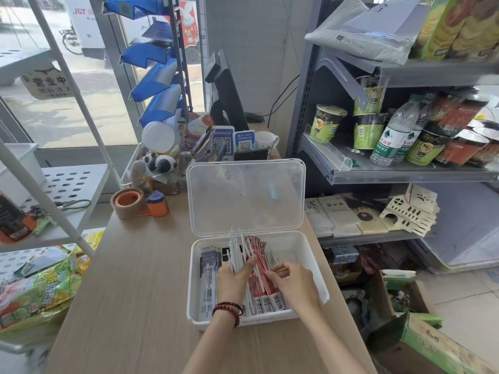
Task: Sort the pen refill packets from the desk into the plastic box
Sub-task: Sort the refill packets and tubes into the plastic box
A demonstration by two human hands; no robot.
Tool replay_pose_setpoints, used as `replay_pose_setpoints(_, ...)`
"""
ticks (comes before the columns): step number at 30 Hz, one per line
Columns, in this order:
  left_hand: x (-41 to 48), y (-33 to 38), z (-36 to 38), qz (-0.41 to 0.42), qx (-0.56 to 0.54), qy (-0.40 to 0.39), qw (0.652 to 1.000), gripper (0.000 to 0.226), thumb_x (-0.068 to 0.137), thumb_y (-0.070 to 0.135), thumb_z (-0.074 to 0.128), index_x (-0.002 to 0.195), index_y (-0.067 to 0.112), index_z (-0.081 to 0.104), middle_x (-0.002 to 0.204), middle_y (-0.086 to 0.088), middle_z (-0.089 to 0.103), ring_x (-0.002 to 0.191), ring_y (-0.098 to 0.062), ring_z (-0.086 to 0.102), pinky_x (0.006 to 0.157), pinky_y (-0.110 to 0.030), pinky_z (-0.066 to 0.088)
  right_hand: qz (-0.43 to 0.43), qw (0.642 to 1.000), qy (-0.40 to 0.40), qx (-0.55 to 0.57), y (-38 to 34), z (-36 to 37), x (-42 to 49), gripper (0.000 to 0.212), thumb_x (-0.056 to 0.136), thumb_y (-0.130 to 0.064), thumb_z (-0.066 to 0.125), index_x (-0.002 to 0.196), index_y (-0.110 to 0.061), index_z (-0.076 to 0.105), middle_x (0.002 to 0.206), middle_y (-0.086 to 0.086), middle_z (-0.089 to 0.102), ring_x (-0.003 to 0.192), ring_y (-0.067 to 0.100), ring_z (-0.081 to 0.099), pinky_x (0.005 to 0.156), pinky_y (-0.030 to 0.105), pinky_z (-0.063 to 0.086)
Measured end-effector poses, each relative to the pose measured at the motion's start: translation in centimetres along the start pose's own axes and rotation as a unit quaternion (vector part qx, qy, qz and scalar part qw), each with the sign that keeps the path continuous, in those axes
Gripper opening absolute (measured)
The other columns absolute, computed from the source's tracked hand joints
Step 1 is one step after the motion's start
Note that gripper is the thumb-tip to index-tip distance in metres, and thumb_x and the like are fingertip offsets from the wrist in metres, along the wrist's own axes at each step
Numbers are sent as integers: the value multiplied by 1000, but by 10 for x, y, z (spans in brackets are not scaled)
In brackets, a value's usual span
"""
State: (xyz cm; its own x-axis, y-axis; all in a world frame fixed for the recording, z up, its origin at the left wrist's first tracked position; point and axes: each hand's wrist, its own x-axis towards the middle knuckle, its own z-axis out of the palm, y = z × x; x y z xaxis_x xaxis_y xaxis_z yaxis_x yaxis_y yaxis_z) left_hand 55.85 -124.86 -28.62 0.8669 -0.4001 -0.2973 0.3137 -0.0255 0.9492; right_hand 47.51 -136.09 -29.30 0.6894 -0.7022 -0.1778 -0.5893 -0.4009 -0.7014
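Refill packets (209,282) lie in one open box (310,249) at the near right of the desk (140,279), with its lid (245,195) up. Left hand (233,282) grips a bunch of white packets (236,249), too overlapped to count. Right hand (293,283) rests curled fingers (270,273) on roughly five fanned red packets (267,287); whether they grasp, I cannot tell.

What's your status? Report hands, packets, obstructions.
Left hand grips white refill packets, upright in plastic box. Right hand on red refill packets, grip unclear. Lid open, nothing blocking.
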Motion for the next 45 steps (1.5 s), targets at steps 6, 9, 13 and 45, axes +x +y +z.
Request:
replay_pose_setpoints(6,0,-1,-1,-6,14,-1,1000,17,80,23,71,91,11,70,78,-4,71,71,-12,70,64,-25,59,19,1000,-18,8,4,5,5,27,77,-56,72,81,-29,67,74,-11,71,67,1,68,69,34,60)
replay_pose_setpoints(9,2,-3,-1,-14,28,-3,999,21,80,26,71,92,9,70,81,-6,72,73,-16,71,68,-30,60,39,998,-13,-56,2,4,2,39,76,-67,65,75,-29,64,71,-10,68,67,6,66,61,28,54)
replay_pose_setpoints(13,2,-4,-2,12,35,16,999,15,79,33,71,88,21,71,82,-10,73,73,-24,69,70,-35,59,38,991,5,-125,-1,2,-2,49,75,-77,55,70,-29,60,66,-9,65,66,8,64,55,25,47)
replay_pose_setpoints(45,-3,1,2,14,-52,-36,998,23,81,25,66,100,11,68,96,-7,73,84,-21,72,72,-41,60,-44,997,51,42,-2,-3,-7,11,90,-38,65,88,-29,70,78,-17,68,74,-2,63,63,16,50)
